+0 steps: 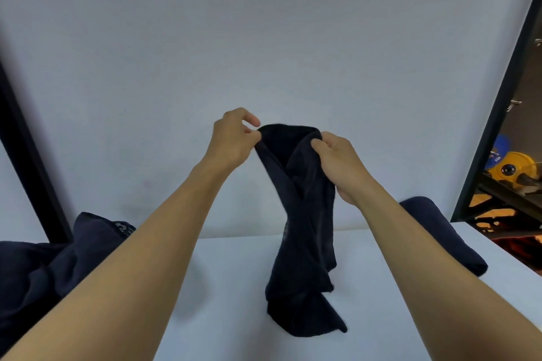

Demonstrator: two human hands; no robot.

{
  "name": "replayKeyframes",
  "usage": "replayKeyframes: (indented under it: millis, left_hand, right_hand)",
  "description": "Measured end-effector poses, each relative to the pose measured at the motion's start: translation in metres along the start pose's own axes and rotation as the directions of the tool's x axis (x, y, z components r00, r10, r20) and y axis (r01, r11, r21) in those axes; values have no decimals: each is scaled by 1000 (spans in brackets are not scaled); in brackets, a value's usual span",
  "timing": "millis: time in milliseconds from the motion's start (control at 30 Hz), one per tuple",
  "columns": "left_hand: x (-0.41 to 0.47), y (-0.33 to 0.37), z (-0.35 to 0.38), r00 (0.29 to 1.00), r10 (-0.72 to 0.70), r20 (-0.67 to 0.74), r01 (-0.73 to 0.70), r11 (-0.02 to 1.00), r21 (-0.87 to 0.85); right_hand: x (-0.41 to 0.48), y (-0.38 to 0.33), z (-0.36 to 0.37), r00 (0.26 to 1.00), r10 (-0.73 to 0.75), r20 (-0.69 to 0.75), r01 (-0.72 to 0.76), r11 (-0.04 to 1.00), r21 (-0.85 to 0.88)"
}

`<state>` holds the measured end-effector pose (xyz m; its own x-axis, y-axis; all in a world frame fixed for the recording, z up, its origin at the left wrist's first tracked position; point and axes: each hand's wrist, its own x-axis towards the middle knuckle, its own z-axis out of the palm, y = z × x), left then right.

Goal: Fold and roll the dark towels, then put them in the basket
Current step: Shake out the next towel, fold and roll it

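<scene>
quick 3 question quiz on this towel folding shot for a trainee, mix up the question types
1. True or false: the lifted towel hangs wholly clear of the table.
2. Where is the rolled towel? A: on the table, right of the right arm. B: under the left arm. C: in a basket.
3. Fill in: the left hand and right hand each pinch the lifted towel at its ___ edge.

Key: 1 false, its lower end lies on the table. 2 A. 3 top.
</scene>
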<state>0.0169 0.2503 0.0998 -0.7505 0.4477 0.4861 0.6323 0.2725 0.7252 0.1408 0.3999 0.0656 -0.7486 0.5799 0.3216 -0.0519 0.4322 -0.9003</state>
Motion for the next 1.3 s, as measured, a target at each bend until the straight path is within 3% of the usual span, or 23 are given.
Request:
replayKeyframes:
  millis: [133, 233, 333, 433, 567, 700, 767, 800, 900, 1000, 1067, 1167, 1233, 1300]
  left_hand:
    - [6, -27, -14, 1000, -25, -11, 26, 984, 174]
    - [-1, -25, -11, 998, 14, 61, -28, 970, 243]
    - [-12, -1, 8, 964, 157, 212, -188, 973, 132]
    - [-14, 16, 26, 911, 211, 355, -246, 968, 56]
    - [-6, 12, 23, 946, 189, 265, -217, 973, 81]
    - [5, -2, -1, 989, 147, -18, -145, 987, 71]
    - [10, -12, -15, 989, 77, -124, -66, 994, 85]
    - [13, -16, -21, 993, 46, -111, -31, 991, 129]
    - [9, -7, -24, 985, 5, 173, -44, 974, 221]
    - [-5, 30, -3, 902, 137, 410, -115, 990, -78]
    - [-7, 46, 9, 895, 206, 396, -137, 971, -195]
    - [0, 51, 9, 931, 177, 319, -114, 972, -206]
    - [2, 51, 9, 956, 160, 246, -121, 979, -166]
    - [5, 54, 10, 979, 147, 139, -119, 974, -190]
  right_hand:
    - [2, -5, -18, 998, -49, -40, 47, 998, -39]
    - [6, -14, -19, 992, -108, 67, 117, 982, -150]
    - [11, -25, -8, 967, -166, 192, 213, 941, -261]
    - [14, -33, 0, 942, -216, 256, 286, 917, -280]
    - [14, -24, -5, 959, -190, 208, 246, 927, -284]
    - [4, 2, -24, 950, 69, 304, 43, 937, -346]
    - [3, 5, -31, 957, 126, 261, -56, 964, -261]
    - [4, 2, -33, 970, 116, 212, -74, 977, -198]
    - [9, -20, -34, 992, -63, 111, 80, 985, -152]
    - [12, -51, -17, 964, -191, 187, 227, 954, -196]
    - [11, -63, -9, 964, -211, 161, 237, 957, -168]
    - [4, -60, -16, 988, -125, 88, 115, 987, 108]
    - [-6, -45, -17, 983, -48, 178, 1, 967, 255]
    - [-13, -23, -10, 964, -8, 267, -38, 985, 166]
